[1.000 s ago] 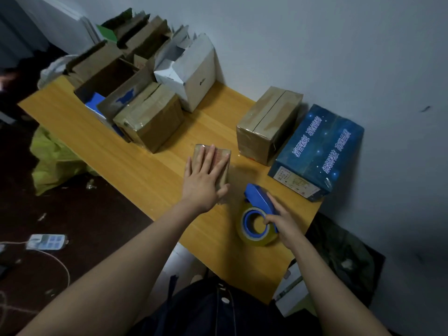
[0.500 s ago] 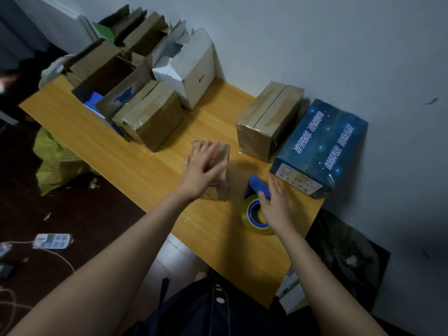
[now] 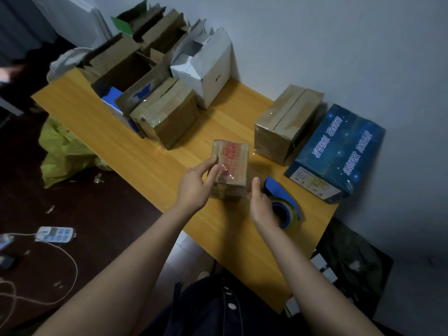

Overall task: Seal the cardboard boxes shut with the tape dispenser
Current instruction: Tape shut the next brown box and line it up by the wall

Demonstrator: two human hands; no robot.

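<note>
Small cardboard box (image 3: 231, 161) | mid table (image 3: 145, 154), red-print face up, long axis running away frm person | L hand (image 3: 194, 187) grasps its L edge | R hand (image 3: 260, 207) loose, holding nthg, just R of box | tape dispenser (image 3: 278, 190) just R of R hand, so R looks nearer for pickup

Right hand (image 3: 260, 204) off dispenser (image 3: 278, 190), beside box (image 3: 231, 161)

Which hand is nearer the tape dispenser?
Right. The right hand sits just beside the tape dispenser, overlapping its roll in view; the left hand grips the small box, on its far side.
</note>
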